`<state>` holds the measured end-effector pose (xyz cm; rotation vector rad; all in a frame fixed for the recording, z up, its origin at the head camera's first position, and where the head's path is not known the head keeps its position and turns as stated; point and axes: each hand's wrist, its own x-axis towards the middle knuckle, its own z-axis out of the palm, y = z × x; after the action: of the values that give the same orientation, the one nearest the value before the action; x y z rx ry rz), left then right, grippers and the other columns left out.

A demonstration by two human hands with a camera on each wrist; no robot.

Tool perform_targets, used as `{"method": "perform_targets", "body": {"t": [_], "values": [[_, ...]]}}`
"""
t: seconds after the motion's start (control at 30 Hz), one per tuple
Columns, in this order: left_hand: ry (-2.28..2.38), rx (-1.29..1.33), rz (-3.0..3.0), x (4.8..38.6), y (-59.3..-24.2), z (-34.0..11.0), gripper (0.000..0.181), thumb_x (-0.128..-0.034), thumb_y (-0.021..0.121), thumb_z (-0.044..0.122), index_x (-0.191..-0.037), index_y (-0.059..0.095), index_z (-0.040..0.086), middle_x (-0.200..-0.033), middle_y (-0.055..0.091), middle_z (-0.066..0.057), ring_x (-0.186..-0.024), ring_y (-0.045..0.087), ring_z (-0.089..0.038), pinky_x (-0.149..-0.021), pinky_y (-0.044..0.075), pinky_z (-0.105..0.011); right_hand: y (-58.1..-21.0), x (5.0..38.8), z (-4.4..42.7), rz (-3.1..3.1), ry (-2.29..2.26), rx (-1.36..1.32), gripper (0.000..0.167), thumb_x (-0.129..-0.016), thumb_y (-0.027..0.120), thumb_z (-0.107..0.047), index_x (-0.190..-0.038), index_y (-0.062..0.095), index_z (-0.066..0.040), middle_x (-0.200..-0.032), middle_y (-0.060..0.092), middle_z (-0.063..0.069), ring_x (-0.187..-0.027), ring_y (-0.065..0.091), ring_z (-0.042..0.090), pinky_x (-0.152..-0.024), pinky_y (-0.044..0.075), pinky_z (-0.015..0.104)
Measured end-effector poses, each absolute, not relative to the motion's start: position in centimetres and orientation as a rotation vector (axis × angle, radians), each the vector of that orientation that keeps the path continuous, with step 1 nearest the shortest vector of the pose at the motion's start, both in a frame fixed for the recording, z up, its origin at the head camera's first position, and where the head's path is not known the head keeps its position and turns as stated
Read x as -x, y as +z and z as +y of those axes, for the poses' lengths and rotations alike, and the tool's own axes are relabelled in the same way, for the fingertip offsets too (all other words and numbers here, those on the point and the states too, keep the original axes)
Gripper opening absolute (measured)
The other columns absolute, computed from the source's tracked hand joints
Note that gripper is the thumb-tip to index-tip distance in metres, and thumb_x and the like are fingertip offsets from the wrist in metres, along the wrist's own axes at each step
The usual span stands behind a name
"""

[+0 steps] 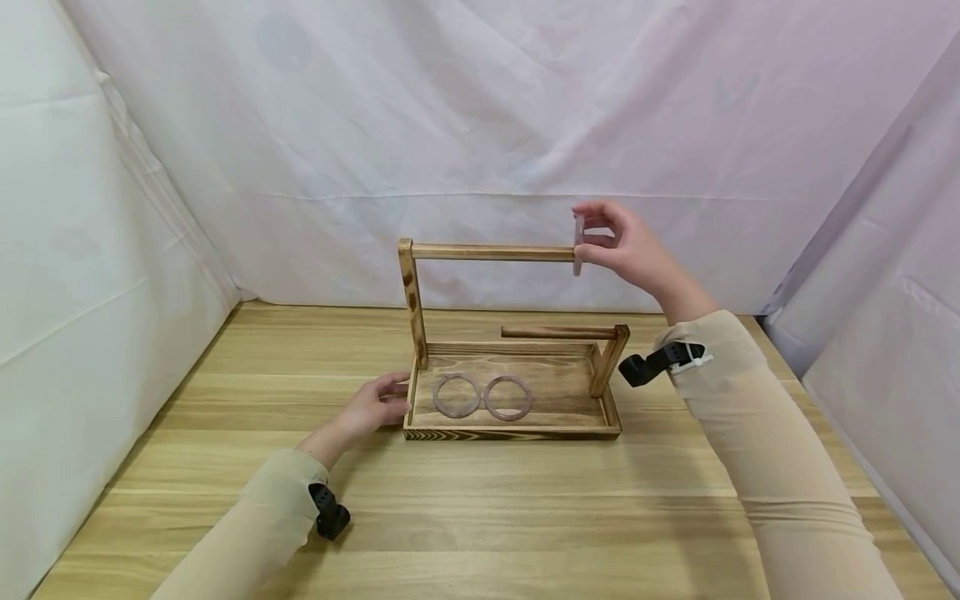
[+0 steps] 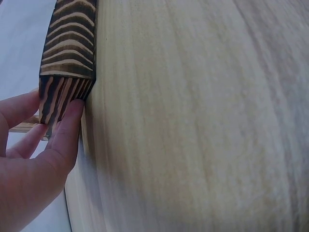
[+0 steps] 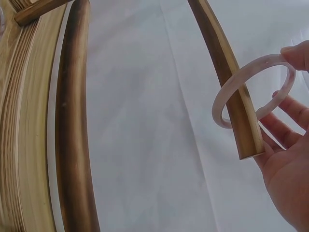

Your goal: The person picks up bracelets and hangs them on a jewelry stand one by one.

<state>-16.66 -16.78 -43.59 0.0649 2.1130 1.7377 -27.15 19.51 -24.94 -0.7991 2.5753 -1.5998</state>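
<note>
A dark-grained wooden bangle stand (image 1: 513, 434) has a tray base, a tall bar (image 1: 495, 252) and a lower bar (image 1: 558, 332). My right hand (image 1: 626, 250) pinches a pale pinkish bangle (image 3: 241, 79) between thumb and fingers. In the right wrist view the tall bar's free end passes through that bangle. My left hand (image 1: 372, 408) holds the left end of the tray, with thumb and fingers on either side of its corner (image 2: 65, 92) in the left wrist view. Two similar bangles, a left one (image 1: 456, 417) and a right one (image 1: 507, 417), lie flat side by side in the tray.
The stand sits on a wood-grain table (image 1: 480, 517). White cloth (image 1: 480, 108) hangs behind and on both sides. The left post (image 1: 412, 304) carries the tall bar, and a shorter right post (image 1: 611, 362) carries the lower one.
</note>
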Motion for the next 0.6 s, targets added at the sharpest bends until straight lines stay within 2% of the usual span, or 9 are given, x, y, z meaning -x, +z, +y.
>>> {"method": "perform_targets", "body": {"t": [0.2,0.43,0.6], "values": [[1.734,-0.06,2.116,16.6,-43.6,-16.7,0.057,-0.0921,0.049,-0.004,-0.144,0.025,-0.007,-0.139,0.035,-0.034,-0.123,0.046,-0.043,-0.096,0.051,-0.039,-24.7,27.1,18.9,2.59,-1.566,0.797,0.05,-0.088,0.06,-0.005,-0.134,0.043,-0.004,-0.121,0.048,0.006,-0.121,0.049,0.029,-0.099,0.047,0.026],[1.729,-0.065,2.122,16.5,-43.5,-16.8,0.057,-0.0919,0.05,-0.003,-0.143,0.025,-0.007,-0.138,0.036,-0.034,-0.124,0.044,-0.043,-0.096,0.051,-0.04,-24.4,27.2,18.3,2.613,-1.54,0.817,0.051,-0.086,0.061,-0.003,-0.133,0.043,-0.001,-0.126,0.047,0.013,-0.124,0.047,0.033,-0.108,0.04,0.041],[1.736,-0.061,2.118,16.4,-43.5,-16.8,0.058,-0.0917,0.051,-0.003,-0.143,0.025,-0.007,-0.138,0.036,-0.034,-0.124,0.044,-0.044,-0.096,0.051,-0.04,-24.1,27.2,17.6,2.614,-1.514,0.85,0.051,-0.085,0.061,-0.001,-0.133,0.043,0.001,-0.127,0.046,0.016,-0.123,0.047,0.032,-0.109,0.038,0.041]]}}
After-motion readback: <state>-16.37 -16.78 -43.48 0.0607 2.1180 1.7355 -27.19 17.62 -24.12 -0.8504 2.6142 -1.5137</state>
